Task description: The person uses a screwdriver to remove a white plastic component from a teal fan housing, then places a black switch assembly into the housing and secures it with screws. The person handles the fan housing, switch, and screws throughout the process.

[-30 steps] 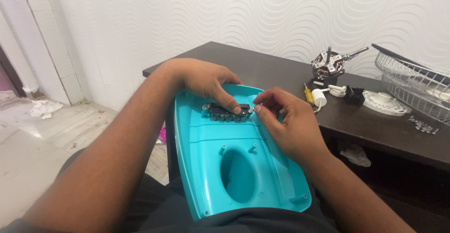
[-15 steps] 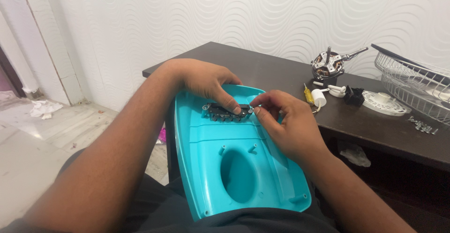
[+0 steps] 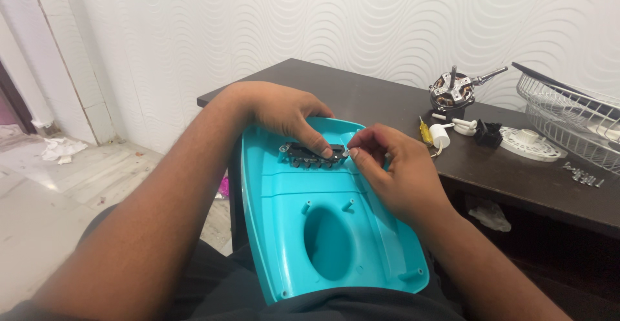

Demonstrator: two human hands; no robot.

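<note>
A turquoise plastic housing (image 3: 323, 230) with an oval hole lies on the person's lap, its far end leaning on the edge of the dark counter (image 3: 361, 95). Near this far end, a black switch block (image 3: 310, 153) sits inside the housing. The left hand (image 3: 278, 111) presses on the block, fingers curled and close together. The right hand (image 3: 394, 172) pinches something small at the right end of the block; what it is, I cannot tell. Farther on the counter stand a motor (image 3: 452, 92), white plastic parts (image 3: 452, 130) and a wire basket (image 3: 568, 117).
</note>
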